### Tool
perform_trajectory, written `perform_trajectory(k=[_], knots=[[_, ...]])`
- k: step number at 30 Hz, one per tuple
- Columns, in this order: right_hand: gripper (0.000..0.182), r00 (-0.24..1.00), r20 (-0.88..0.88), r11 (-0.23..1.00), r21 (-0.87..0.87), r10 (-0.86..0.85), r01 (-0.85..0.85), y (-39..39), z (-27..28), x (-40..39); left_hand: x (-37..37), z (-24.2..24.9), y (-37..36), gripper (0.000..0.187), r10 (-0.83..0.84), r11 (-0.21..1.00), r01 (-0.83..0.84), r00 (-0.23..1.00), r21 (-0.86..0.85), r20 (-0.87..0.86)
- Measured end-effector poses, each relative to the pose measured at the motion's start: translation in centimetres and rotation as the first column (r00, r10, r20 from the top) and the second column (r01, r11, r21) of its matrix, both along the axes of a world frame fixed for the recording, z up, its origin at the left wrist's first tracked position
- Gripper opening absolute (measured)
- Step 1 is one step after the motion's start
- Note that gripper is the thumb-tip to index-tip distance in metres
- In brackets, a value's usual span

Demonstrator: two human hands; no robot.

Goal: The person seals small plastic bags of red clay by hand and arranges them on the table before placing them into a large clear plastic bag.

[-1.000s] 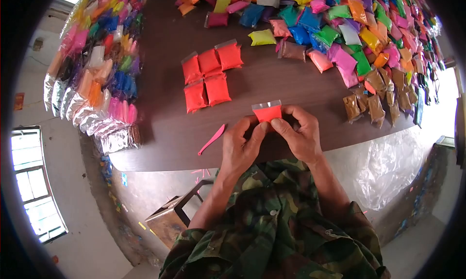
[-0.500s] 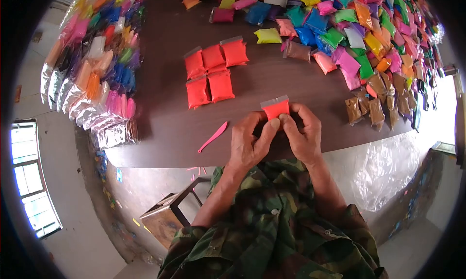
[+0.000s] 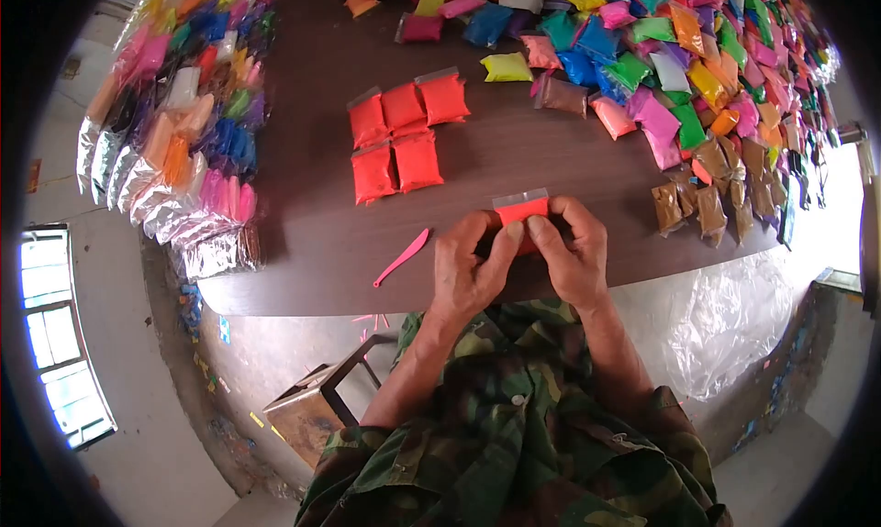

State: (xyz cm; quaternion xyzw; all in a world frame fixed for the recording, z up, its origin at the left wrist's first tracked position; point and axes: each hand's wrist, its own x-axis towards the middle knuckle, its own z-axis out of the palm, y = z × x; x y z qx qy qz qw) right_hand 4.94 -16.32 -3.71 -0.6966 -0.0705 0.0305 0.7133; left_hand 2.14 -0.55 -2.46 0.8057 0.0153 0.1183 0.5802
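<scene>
Between my two hands, near the table's front edge, is a small clear zip bag filled with red material (image 3: 521, 208). My left hand (image 3: 470, 263) grips its left side, thumb pressed on the front. My right hand (image 3: 571, 256) grips the right side the same way, both thumbs close together. The bag's clear top strip points away from me; its lower part is hidden by the thumbs and fingers. Several similar red bags (image 3: 418, 163) lie grouped in two rows beyond my left hand. A pink plastic knife (image 3: 402, 258) rests on the table left of that hand.
Many small bags in mixed colours (image 3: 629, 73) are heaped at the back right, with brown bags (image 3: 711, 213) at the near end. Stacked clear packs of coloured bags (image 3: 197, 151) line the left side. A stool (image 3: 317, 408) stands below the dark table (image 3: 317, 224).
The red bag has shifted slightly toward me in my hands, so less red shows above the thumbs. Both hands stay in nearly the same place.
</scene>
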Motion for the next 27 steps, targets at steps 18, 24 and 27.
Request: perform_trajectory(k=[18, 24, 27], knots=[[0.014, 0.997, 0.046, 0.998, -0.002, -0.055, 0.055, 0.5, 0.1, 0.0, 0.0, -0.6, 0.4, 0.015, -0.042, 0.999, 0.042, 0.999, -0.024, 0.002], [0.013, 0.991, 0.054, 0.992, 0.029, -0.123, 0.121, 0.8, -0.4, -0.2, 0.1, 0.1, 0.5, 0.021, -0.103, 0.994, 0.098, 0.987, -0.049, -0.121], [0.018, 1.0, 0.003, 1.0, 0.022, -0.022, 0.022, 0.5, -0.3, -0.2, 0.1, -1.2, 0.9, 0.017, -0.065, 0.996, 0.059, 0.993, -0.06, -0.102]])
